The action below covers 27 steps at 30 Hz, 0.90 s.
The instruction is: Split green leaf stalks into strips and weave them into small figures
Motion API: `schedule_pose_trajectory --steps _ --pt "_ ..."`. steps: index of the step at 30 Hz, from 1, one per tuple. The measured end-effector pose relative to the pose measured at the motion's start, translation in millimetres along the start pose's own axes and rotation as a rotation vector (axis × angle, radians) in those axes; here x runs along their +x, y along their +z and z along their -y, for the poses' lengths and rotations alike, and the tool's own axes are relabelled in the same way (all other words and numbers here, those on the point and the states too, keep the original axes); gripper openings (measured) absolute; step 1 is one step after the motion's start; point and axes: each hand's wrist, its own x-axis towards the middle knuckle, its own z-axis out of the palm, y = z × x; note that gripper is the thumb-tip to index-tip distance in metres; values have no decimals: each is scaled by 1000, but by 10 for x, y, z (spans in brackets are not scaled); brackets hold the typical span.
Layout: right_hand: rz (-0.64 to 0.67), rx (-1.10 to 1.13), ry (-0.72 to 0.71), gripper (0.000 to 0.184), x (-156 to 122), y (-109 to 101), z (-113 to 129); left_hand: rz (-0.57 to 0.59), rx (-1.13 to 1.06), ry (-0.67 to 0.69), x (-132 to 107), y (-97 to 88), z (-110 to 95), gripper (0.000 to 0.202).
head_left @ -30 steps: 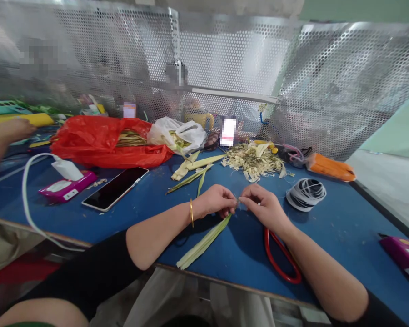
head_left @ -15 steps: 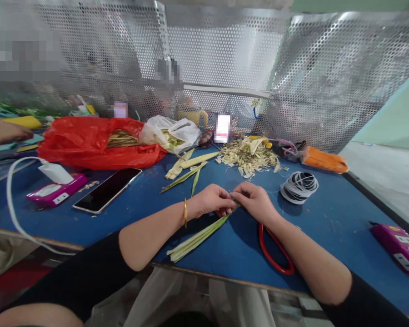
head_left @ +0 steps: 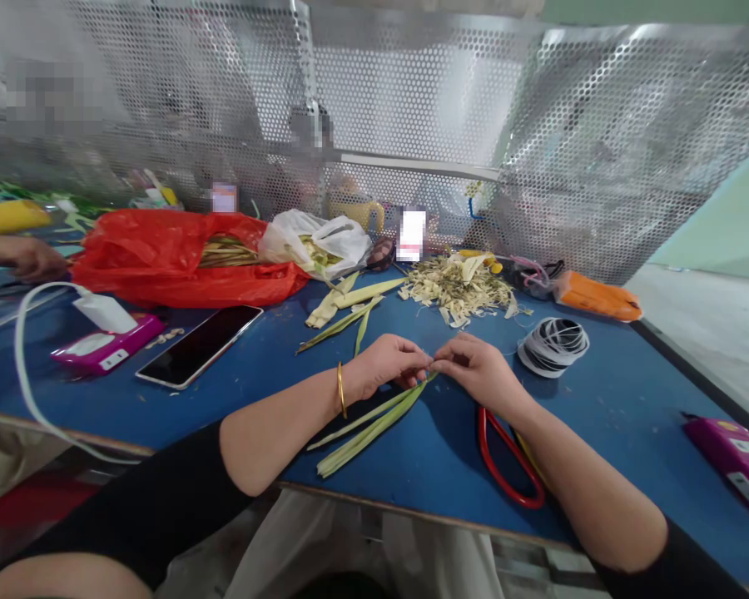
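The left hand [head_left: 388, 368] and right hand [head_left: 482, 372] are each pinching one end of the leaf strip [head_left: 374, 418], grips pressed together. Uneven pulling is probably risking a crooked tear.

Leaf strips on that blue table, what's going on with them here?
A person pinches one end of long green leaf strips between the left hand and the right hand, fingers meeting; the strips' other ends lie splayed on the blue table. Behind lie a pile of leaf trimmings, a red bag with more leaves and a phone. Another person's hand rests at the far left.
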Motion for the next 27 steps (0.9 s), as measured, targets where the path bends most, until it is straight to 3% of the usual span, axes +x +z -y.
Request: schedule_pose_trajectory --steps 7,14,20,23,25,27 --pt "-27 -26 -107 16 -31 -23 61 -29 -67 -5 5 -13 -9 15" --pt "102 77 -159 17 -41 -31 123 -24 -113 -61 4 -73 -43 21" --pt "136 143 -163 18 -44 -49 148 -35 -90 -55 -17 -83 -75 25" --pt "88 228 -81 17 -34 -41 131 -26 -56 -24 -25 -97 -90 28" --pt "17 376 38 10 -20 -9 108 -15 -23 11 -30 -109 -94 27" --pt "7 542 123 15 -7 44 84 -5 16 47 -34 -120 -96 24"
